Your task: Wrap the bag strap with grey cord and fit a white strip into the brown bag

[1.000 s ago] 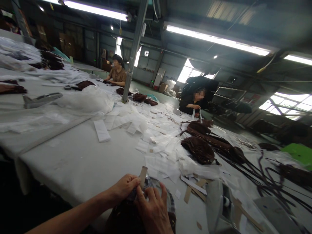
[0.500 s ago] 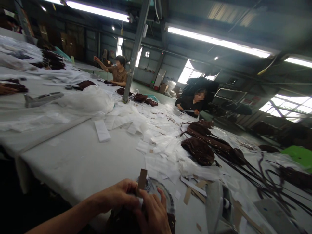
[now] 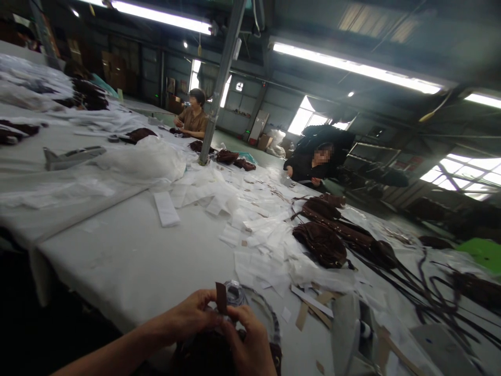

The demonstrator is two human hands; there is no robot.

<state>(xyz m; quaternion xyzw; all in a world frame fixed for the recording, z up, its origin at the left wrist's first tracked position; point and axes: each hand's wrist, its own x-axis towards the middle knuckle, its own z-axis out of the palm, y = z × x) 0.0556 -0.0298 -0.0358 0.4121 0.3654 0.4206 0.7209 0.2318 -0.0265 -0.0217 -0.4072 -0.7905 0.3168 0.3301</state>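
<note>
At the near table edge, my left hand (image 3: pixel 188 319) is closed in a pinch beside a narrow brown strip (image 3: pixel 221 298) that stands up between my hands. My right hand (image 3: pixel 250 339) is closed too, its fingers and thumb meeting at the base of the same strip. A small whitish bit shows at the fingertips, too small to make out. Beneath both hands lies a dark brown bag-like piece (image 3: pixel 205 356), mostly in shadow and partly hidden by them. Just behind my hands is a clear coiled roll (image 3: pixel 235 293), with a larger grey-rimmed ring (image 3: pixel 273 316) around to its right.
White paper and plastic scraps (image 3: pixel 266 230) cover the table's middle. Brown bags (image 3: pixel 321 243) and long dark straps (image 3: pixel 410 282) lie right. A grey tape dispenser (image 3: pixel 354 329) stands near brown strips (image 3: pixel 313 308). A metal post (image 3: pixel 219 83) rises from the table. Two co-workers sit beyond.
My hands have shifted slightly, and the brown strip has moved a little left and tilts differently. The co-worker at the back left has lowered a raised arm. A hand at the far left edge is gone.
</note>
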